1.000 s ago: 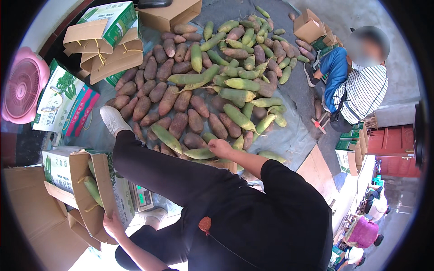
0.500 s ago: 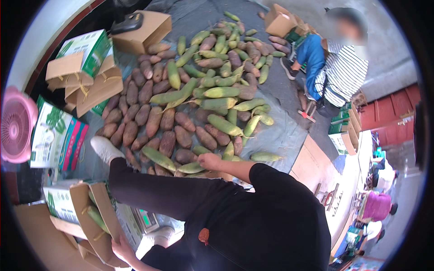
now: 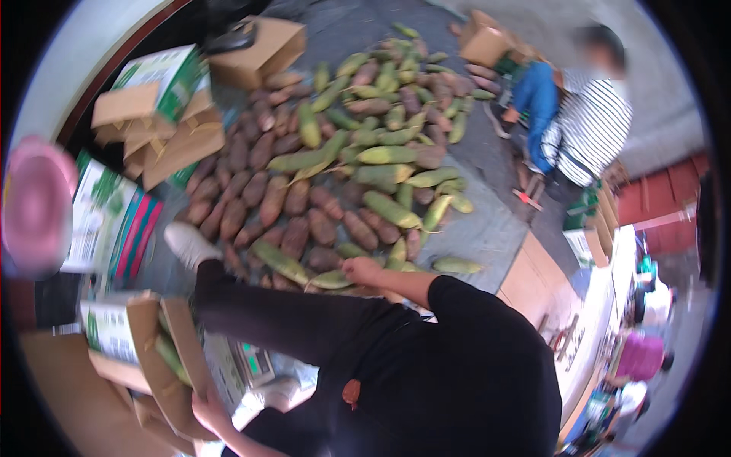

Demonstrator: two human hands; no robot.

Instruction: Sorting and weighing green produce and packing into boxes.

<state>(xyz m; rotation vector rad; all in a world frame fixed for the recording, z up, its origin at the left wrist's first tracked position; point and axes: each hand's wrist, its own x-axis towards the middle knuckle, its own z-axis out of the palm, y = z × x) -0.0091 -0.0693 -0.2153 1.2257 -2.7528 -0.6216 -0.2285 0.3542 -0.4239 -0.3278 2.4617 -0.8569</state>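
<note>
Shifted slightly lower in view, right hand (image 3: 362,270) grips a green cob (image 3: 332,279) at the corn pile (image 3: 358,164) near edge, while left hand (image 3: 207,407) steadies the open carton (image 3: 164,358) beside it.

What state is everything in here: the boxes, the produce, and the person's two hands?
Right hand: reaching into the pile, on a green piece; grip unclear.
Left hand: gripping a box flap.
Held cardboard box: open, green produce inside.
Pile of produce: loose on the grey sheet, green and brown pieces mixed.
Stacked boxes: flaps open, tipped.
Brown box: lying on its side.
Scale: display lit.
</note>
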